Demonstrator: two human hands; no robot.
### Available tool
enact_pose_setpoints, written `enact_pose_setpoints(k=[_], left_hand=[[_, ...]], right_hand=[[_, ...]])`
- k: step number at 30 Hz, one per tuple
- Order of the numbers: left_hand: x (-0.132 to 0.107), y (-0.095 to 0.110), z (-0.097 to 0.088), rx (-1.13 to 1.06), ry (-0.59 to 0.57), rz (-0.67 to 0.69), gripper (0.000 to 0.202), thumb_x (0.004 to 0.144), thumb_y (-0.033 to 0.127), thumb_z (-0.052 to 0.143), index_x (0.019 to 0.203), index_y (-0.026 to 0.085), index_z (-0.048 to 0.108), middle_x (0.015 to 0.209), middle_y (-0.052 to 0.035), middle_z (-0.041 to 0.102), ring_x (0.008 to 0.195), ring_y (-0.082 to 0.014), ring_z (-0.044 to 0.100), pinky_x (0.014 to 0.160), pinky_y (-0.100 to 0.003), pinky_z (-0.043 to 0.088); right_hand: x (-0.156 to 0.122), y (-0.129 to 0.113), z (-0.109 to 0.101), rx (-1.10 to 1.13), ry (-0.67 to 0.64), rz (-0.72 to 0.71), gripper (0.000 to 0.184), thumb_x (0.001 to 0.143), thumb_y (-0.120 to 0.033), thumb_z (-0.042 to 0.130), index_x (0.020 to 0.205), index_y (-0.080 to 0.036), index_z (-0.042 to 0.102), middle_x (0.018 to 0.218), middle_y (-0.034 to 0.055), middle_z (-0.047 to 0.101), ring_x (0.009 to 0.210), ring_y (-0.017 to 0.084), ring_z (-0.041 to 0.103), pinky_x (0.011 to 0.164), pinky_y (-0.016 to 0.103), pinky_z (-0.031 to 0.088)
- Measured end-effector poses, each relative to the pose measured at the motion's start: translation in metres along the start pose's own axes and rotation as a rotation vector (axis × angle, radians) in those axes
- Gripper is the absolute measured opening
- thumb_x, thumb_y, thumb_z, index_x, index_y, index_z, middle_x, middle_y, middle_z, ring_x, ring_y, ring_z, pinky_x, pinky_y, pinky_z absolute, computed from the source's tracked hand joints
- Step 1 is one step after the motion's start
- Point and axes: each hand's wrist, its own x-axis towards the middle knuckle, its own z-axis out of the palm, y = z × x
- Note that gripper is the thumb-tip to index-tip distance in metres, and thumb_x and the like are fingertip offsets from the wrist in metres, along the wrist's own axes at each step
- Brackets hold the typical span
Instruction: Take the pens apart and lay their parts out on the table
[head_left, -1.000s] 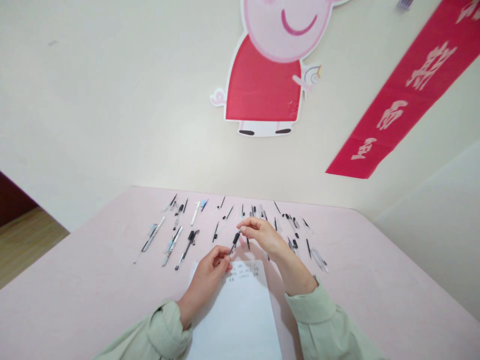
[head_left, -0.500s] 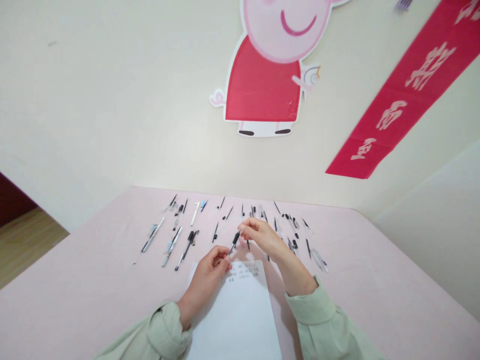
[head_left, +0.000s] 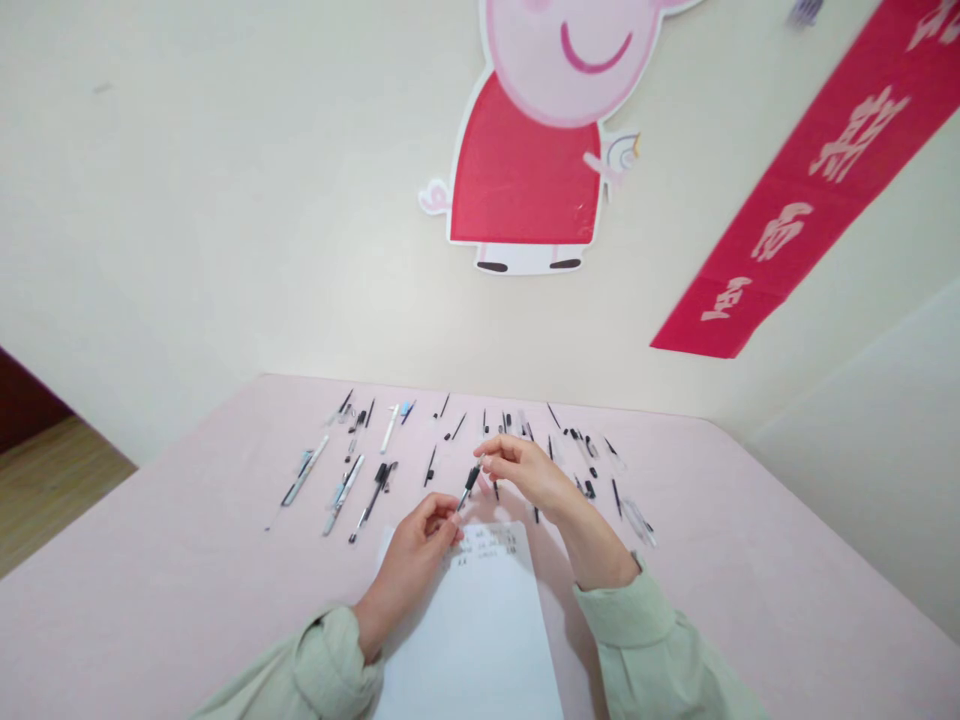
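Note:
I hold a thin black pen [head_left: 469,483] between both hands above a pink table [head_left: 150,590]. My left hand [head_left: 417,556] pinches its lower end, fingers curled, resting over a white sheet of paper [head_left: 472,640] with a few lines of small writing at its top. My right hand [head_left: 525,470] pinches the pen's upper end with its fingertips. Both sleeves are pale green.
Several pens and pen parts [head_left: 352,480] lie in rows across the far half of the table, more to the right [head_left: 600,480]. A cream wall carries a pink cartoon pig cut-out [head_left: 540,140] and a red banner [head_left: 810,170]. Wooden floor [head_left: 45,480] shows at the left.
Almost nothing differs; my hands keep the same pinch on the pen, with only slight shifts of the fingers and of the camera.

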Motion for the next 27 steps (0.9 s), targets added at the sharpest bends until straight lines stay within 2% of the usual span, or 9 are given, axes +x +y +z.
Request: enact_pose_setpoints(k=[2, 5, 10, 13, 16, 19, 23, 25, 27], left_hand=[[0.000, 0.000, 0.000, 0.016, -0.002, 0.007, 0.020, 0.077, 0.035, 0.061, 0.088, 0.018, 0.059, 0.072, 0.0014, 0.060, 0.067, -0.0139, 0.059, 0.066, -0.027, 0.046], [0.001, -0.002, 0.000, 0.032, 0.000, 0.019, 0.020, 0.077, 0.036, 0.060, 0.088, 0.019, 0.059, 0.073, 0.0014, 0.061, 0.067, -0.0138, 0.059, 0.065, -0.027, 0.046], [0.001, -0.006, -0.001, 0.047, -0.009, 0.033, 0.020, 0.079, 0.035, 0.059, 0.089, 0.018, 0.058, 0.072, 0.0018, 0.060, 0.067, -0.0140, 0.060, 0.066, -0.027, 0.047], [0.001, -0.008, -0.004, 0.082, 0.007, 0.050, 0.021, 0.081, 0.036, 0.057, 0.091, 0.018, 0.058, 0.073, 0.0010, 0.061, 0.068, -0.0151, 0.060, 0.065, -0.028, 0.048], [0.003, -0.008, -0.010, 0.195, 0.095, 0.130, 0.022, 0.083, 0.037, 0.055, 0.095, 0.019, 0.061, 0.083, -0.0024, 0.064, 0.074, -0.0170, 0.061, 0.068, -0.030, 0.048], [0.005, -0.008, -0.016, 0.337, 0.204, 0.254, 0.022, 0.086, 0.036, 0.054, 0.097, 0.020, 0.064, 0.093, -0.0047, 0.064, 0.084, -0.0185, 0.061, 0.074, -0.031, 0.048], [0.005, -0.007, -0.019, 0.419, 0.223, 0.339, 0.020, 0.088, 0.033, 0.052, 0.097, 0.021, 0.064, 0.094, -0.0045, 0.063, 0.088, -0.0187, 0.060, 0.075, -0.030, 0.048], [0.003, -0.005, -0.018, 0.439, 0.226, 0.370, 0.019, 0.088, 0.032, 0.052, 0.096, 0.021, 0.064, 0.094, -0.0045, 0.063, 0.088, -0.0187, 0.060, 0.075, -0.030, 0.049], [0.002, -0.003, -0.017, 0.457, 0.236, 0.400, 0.018, 0.088, 0.032, 0.052, 0.095, 0.020, 0.064, 0.093, -0.0046, 0.063, 0.088, -0.0189, 0.060, 0.077, -0.031, 0.049]], right_hand=[[0.001, 0.001, 0.000, -0.019, 0.014, -0.014, 0.011, 0.075, -0.028, 0.061, 0.079, -0.019, 0.059, 0.064, -0.0030, 0.056, 0.060, 0.012, 0.052, 0.062, 0.026, 0.040], [0.002, 0.002, 0.002, -0.071, 0.062, -0.020, 0.015, 0.076, -0.032, 0.061, 0.071, -0.019, 0.055, 0.060, -0.0032, 0.055, 0.057, 0.012, 0.050, 0.060, 0.026, 0.039], [0.000, -0.002, 0.001, -0.060, 0.029, -0.016, 0.013, 0.075, -0.031, 0.061, 0.081, -0.019, 0.060, 0.067, -0.0020, 0.058, 0.062, 0.013, 0.053, 0.062, 0.027, 0.041], [-0.001, -0.003, -0.001, -0.088, 0.022, -0.025, 0.011, 0.075, -0.029, 0.061, 0.074, -0.019, 0.058, 0.063, -0.0028, 0.056, 0.059, 0.013, 0.051, 0.061, 0.026, 0.039], [-0.002, -0.004, -0.004, -0.146, 0.035, -0.017, 0.015, 0.076, -0.030, 0.061, 0.068, -0.019, 0.054, 0.060, -0.0033, 0.055, 0.058, 0.012, 0.050, 0.060, 0.026, 0.039], [-0.002, -0.003, -0.006, -0.150, -0.002, -0.015, 0.014, 0.077, -0.031, 0.061, 0.072, -0.019, 0.056, 0.064, -0.0026, 0.057, 0.060, 0.012, 0.053, 0.062, 0.026, 0.040], [-0.003, -0.002, -0.008, -0.117, -0.056, -0.027, 0.009, 0.077, -0.027, 0.060, 0.079, -0.019, 0.057, 0.068, -0.0018, 0.060, 0.064, 0.013, 0.056, 0.064, 0.026, 0.042], [-0.003, -0.002, -0.009, -0.151, -0.065, -0.043, 0.008, 0.078, -0.026, 0.059, 0.075, -0.019, 0.056, 0.066, -0.0023, 0.059, 0.063, 0.013, 0.056, 0.063, 0.026, 0.041], [-0.004, -0.004, -0.009, -0.199, -0.081, -0.049, 0.016, 0.082, -0.027, 0.056, 0.069, -0.019, 0.054, 0.062, -0.0027, 0.057, 0.060, 0.012, 0.054, 0.061, 0.025, 0.040]])
